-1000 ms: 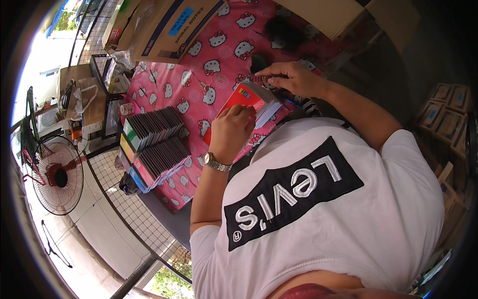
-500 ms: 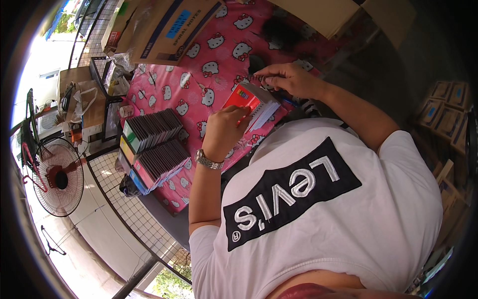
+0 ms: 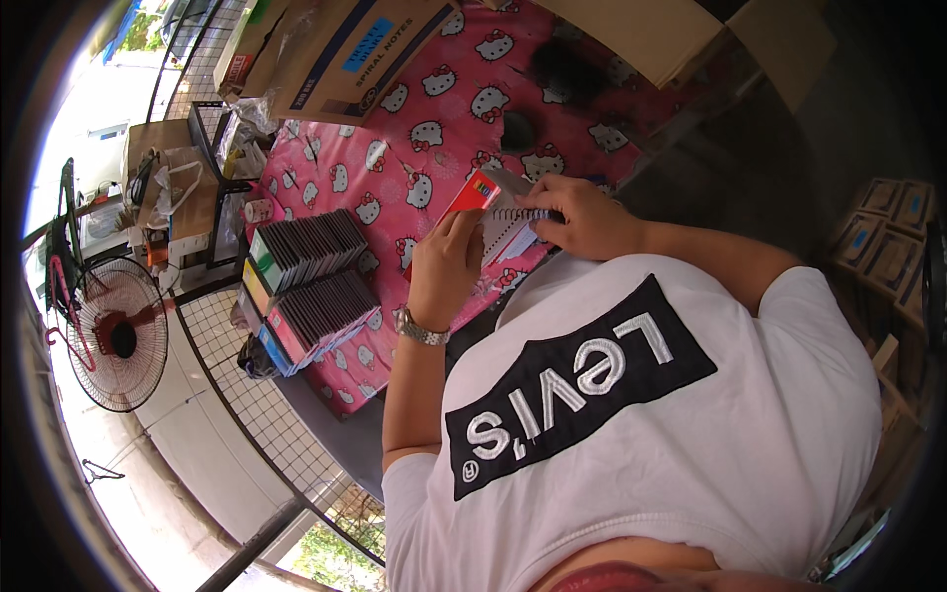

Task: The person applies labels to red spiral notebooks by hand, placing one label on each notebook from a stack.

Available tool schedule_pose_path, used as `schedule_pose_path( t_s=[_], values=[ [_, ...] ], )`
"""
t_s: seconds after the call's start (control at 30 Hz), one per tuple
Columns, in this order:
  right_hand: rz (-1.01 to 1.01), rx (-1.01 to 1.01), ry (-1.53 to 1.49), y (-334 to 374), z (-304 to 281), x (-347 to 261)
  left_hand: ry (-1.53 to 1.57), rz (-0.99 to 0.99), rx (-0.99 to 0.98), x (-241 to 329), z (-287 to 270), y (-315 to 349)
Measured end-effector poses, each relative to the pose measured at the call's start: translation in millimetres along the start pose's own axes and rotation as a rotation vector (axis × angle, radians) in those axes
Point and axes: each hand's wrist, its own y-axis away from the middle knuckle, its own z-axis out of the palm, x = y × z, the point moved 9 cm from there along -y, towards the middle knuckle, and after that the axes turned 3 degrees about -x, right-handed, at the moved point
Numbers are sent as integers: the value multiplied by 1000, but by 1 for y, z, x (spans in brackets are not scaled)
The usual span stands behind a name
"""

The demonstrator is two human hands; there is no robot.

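A notebook with a red cover and white pages (image 3: 505, 240) is tilted up at the near edge of the table. My left hand (image 3: 446, 264) is closed around its left side, thumb over the pages. A dark spiral binding coil (image 3: 520, 213) runs along the edge of the pages. My right hand (image 3: 584, 219) pinches the coil's right end, fingertips pressed together against the sheets. How far the coil is threaded through the holes is too small to tell.
Two rows of dark-edged notebooks (image 3: 318, 259) stand at the table's left. Behind is a cardboard carton (image 3: 330, 74); open carton flaps (image 3: 641, 30) reach in at the far right. A pink patterned cloth (image 3: 390, 133) covers the table. A fan (image 3: 116, 335) stands left, and stacked boxes (image 3: 878, 237) lie right.
My right hand has come down and nearer to the notebook, bringing the coil from above it to the edge of the pages. My left hand has shifted its hold; the pages show more.
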Motion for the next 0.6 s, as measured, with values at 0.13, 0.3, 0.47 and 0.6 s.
schedule_pose_path(
  t_s=[0.13, 0.3, 0.47, 0.6],
  values=[
    [-157, 56, 114, 2, 4, -14, -15, -39, 95, 1, -1, 6],
    [386, -148, -906, -8, 21, 13, -170, -4, 163, 21, -1, 9],
    [287, -272, -731, -29, -6, -9, -184, -89, 1, 11, -23, -1],
    [-298, -85, -65, -47, -23, -35, -250, -54, 73, 12, -25, -9]
  ],
)
